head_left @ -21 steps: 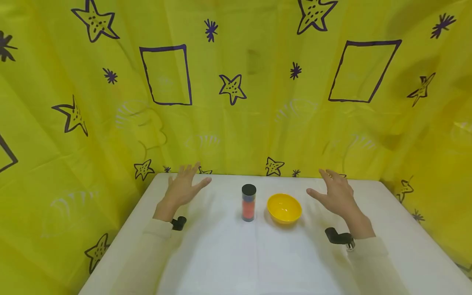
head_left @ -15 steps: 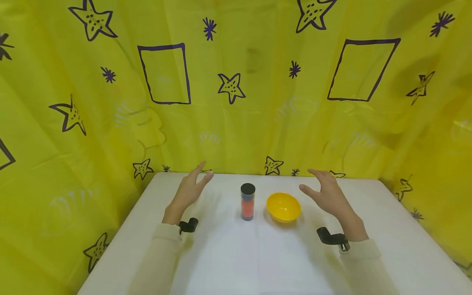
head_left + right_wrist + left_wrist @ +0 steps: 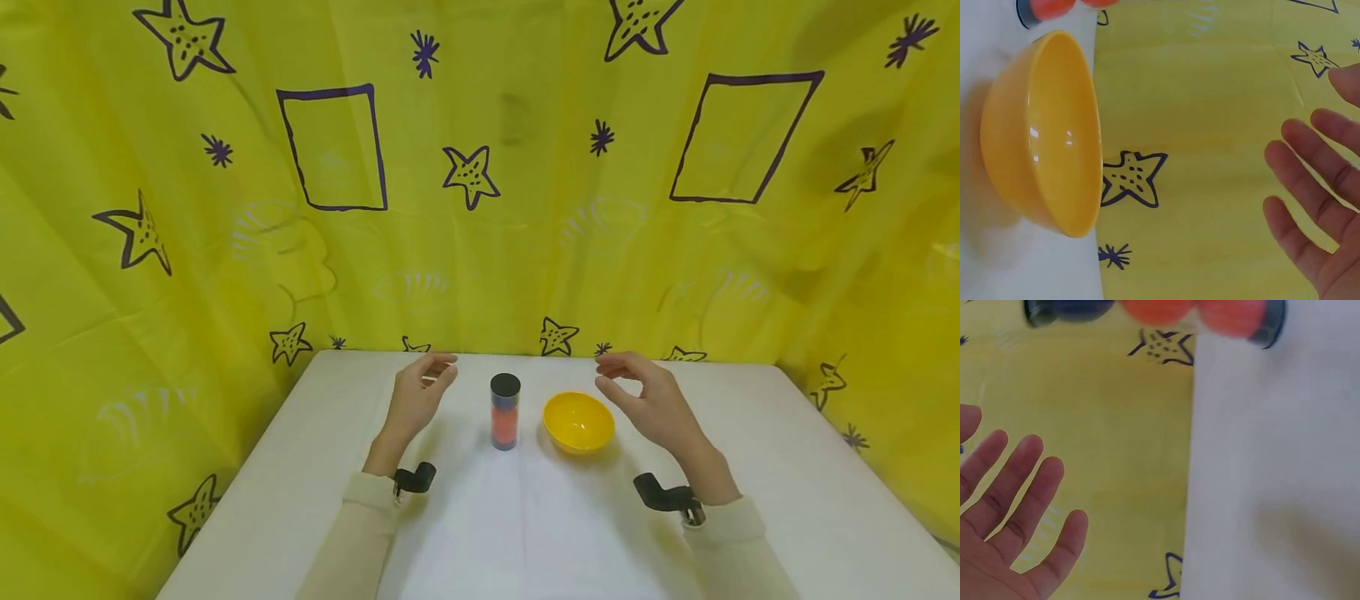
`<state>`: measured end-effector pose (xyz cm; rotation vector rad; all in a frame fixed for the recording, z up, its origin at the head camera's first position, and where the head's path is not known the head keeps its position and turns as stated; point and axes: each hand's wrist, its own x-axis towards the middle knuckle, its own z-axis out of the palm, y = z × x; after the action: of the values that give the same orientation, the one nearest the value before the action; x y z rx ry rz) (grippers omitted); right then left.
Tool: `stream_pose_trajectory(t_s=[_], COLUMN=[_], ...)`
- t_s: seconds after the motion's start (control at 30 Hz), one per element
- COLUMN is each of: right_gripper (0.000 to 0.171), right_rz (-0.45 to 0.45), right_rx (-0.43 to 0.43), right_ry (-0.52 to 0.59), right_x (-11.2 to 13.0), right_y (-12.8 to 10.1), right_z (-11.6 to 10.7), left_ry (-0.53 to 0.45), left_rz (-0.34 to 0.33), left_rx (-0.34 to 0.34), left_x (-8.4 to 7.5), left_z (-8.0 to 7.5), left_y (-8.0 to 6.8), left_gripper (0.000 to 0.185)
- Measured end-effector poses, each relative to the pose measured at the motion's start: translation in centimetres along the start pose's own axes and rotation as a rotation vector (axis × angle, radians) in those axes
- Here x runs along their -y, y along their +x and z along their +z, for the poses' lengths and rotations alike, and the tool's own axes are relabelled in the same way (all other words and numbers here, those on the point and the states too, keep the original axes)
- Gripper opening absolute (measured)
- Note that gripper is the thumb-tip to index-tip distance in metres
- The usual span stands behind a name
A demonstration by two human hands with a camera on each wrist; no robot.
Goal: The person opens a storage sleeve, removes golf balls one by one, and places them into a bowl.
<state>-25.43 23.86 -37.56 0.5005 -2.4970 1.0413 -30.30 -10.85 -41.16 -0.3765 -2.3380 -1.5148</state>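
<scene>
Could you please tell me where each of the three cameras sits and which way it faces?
Head: above the table, looking forward and down; both hands and sleeves show.
Left wrist: beside the left hand, facing the tube; fingers show.
Right wrist: beside the right hand, facing the yellow bowl; fingers show.
Shared: all three views show the tube.

A clear tube (image 3: 506, 412) with a black cap stands upright mid-table, packed orange below and dark blue above. At its three o'clock, just beside it but apart, sits a glossy yellow bowl (image 3: 578, 422) (mouth up).
</scene>
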Motion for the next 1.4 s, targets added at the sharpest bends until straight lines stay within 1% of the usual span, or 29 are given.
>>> stream_pose_trajectory(t_s=[0.13, 0.27, 0.37, 0.47, 0.6, 0.73, 0.83, 0.9, 1.0, 1.07, 1.27, 1.4], right_gripper=[0.026, 0.025, 0.025, 0.025, 0.024, 0.024, 0.024, 0.023, 0.023, 0.024, 0.023, 0.024], right_rz=[-0.022, -0.020, -0.019, -0.032, -0.043, -0.052, -0.055, -0.046, -0.032, -0.033, -0.094, -0.113], right_rx=[-0.003, 0.033, 0.076, 0.106, 0.116, 0.141, 0.167, 0.183, 0.206, 0.219, 0.241, 0.249], right_ry=[0.009, 0.027, 0.018, -0.002, -0.008, -0.017, -0.030, -0.036, -0.031, -0.028, -0.017, -0.011], right_x=[0.3, 0.5, 0.7, 0.8, 0.9, 1.0, 1.2, 1.4, 1.6, 1.8, 1.8, 2.0], right_y=[-0.2, -0.3, -0.2, -0.2, -0.3, -0.4, -0.3, -0.3, -0.3, -0.4, -0.4, -0.5], right_z=[0.2, 0.5, 0.8, 1.0, 1.2, 1.5, 1.7, 1.9, 2.2, 2.4, 3.0, 3.6], left_ry=[0.067, 0.115, 0.140, 0.173, 0.208, 0.205, 0.184, 0.181, 0.197, 0.210, 0.234, 0.275], left_rz=[0.022, 0.021, 0.006, -0.013, -0.061, -0.107, -0.142, -0.151, -0.134, -0.105, -0.043, 0.003], left_rx=[0.068, 0.180, 0.269, 0.335, 0.390, 0.415, 0.416, 0.411, 0.408, 0.407, 0.430, 0.438], left_x=[0.6, 0.7, 0.7, 0.8, 1.1, 1.1, 1.0, 1.1, 1.2, 1.2, 0.9, 0.9], left_z=[1.5, 2.6, 3.3, 4.1, 5.2, 5.8, 5.9, 6.0, 6.1, 6.1, 6.3, 6.4], left_y=[-0.4, -0.8, -1.2, -1.5, -1.9, -2.1, -2.2, -2.3, -2.3, -2.4, -2.4, -2.5], left_gripper=[0.018, 0.028, 0.041, 0.050, 0.051, 0.051, 0.054, 0.055, 0.054, 0.052, 0.053, 0.051])
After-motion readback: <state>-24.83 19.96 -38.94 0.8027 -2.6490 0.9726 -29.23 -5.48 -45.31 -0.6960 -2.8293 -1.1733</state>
